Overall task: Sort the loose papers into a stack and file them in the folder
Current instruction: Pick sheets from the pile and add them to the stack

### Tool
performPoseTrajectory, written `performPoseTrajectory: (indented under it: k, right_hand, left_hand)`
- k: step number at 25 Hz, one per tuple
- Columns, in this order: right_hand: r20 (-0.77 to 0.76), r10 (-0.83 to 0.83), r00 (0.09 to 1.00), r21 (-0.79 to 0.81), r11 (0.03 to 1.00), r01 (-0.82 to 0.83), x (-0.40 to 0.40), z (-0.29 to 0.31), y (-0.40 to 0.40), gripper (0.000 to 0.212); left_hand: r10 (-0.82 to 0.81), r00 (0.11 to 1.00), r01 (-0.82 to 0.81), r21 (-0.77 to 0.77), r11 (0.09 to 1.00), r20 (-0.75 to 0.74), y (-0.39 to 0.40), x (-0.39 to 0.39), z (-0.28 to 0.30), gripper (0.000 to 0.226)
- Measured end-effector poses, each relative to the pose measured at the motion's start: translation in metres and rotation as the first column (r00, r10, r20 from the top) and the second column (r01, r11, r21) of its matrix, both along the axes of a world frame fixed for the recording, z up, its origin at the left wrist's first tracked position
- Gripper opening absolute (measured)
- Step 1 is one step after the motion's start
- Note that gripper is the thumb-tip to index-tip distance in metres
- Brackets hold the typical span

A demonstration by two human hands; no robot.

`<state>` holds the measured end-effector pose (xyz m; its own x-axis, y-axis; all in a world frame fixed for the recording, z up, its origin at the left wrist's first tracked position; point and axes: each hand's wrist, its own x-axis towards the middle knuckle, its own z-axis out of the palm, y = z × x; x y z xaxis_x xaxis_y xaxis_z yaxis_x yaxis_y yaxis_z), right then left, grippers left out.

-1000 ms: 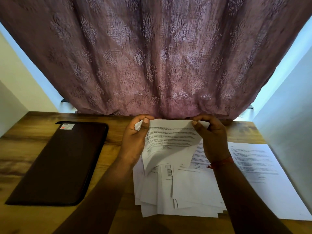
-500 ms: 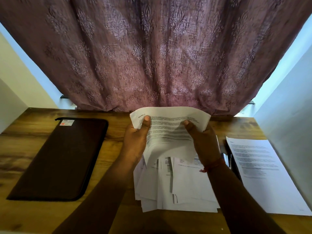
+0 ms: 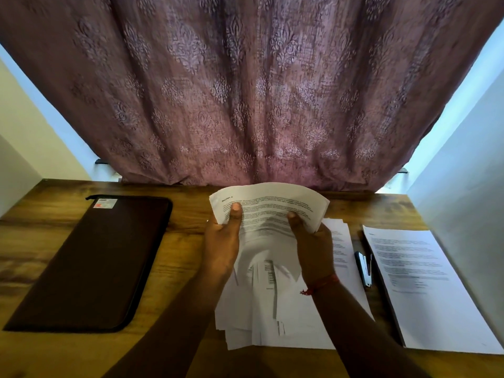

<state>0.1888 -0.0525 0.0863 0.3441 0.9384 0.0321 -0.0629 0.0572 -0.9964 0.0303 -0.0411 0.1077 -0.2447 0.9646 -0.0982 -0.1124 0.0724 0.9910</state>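
Gripping one printed sheet (image 3: 270, 211), perhaps more, both hands (image 3: 222, 241) (image 3: 313, 246)

a home desk nook: wooden desk (image 3: 177, 255) against a patterned mauve curtain (image 3: 245, 91), between plain walls (image 3: 463, 173)

One head-worn wide-angle camera supplies the only view. It looks forward and down over the counter (image 3: 177, 257) from close range, facing the curtain (image 3: 245, 91) at the far edge. Both forearms enter from the bottom edge. Wide-angle distortion bends the side walls.
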Motion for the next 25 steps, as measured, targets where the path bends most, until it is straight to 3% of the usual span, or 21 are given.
performPoseTrajectory:
  k: [5,8,13,19,22,25]
  right_hand:
    - [0.088,0.046,0.995,-0.015,0.999,-0.045,0.013,-0.004,0.002,0.016]
    - [0.141,0.043,0.989,0.050,0.997,-0.051,0.028,0.001,0.008,0.024]
    - [0.162,0.059,0.985,0.080,0.994,-0.073,0.035,0.008,0.016,0.026]
    - [0.056,0.061,0.997,0.106,0.992,-0.067,0.030,0.016,0.012,0.019]
    - [0.004,0.059,0.998,0.078,0.995,-0.059,0.021,0.007,0.006,0.018]
    - [-0.064,0.044,0.997,0.059,0.997,-0.040,0.012,0.003,0.002,0.019]
  left_hand:
    - [-0.034,0.995,0.033,-0.015,0.999,-0.098,-0.001,-0.014,-0.004,0.032]
    - [-0.045,0.997,0.046,0.021,0.999,-0.070,-0.001,-0.020,0.000,0.016]
    - [-0.049,0.997,0.053,0.060,0.997,-0.066,0.002,-0.014,0.009,0.019]
    - [-0.072,0.997,0.072,0.108,0.992,-0.005,0.003,-0.007,0.013,0.026]
    - [-0.070,0.997,0.071,0.083,0.994,-0.018,0.001,-0.005,0.006,0.020]
    - [-0.028,1.000,0.028,0.042,0.999,-0.007,-0.002,-0.003,0.001,0.029]
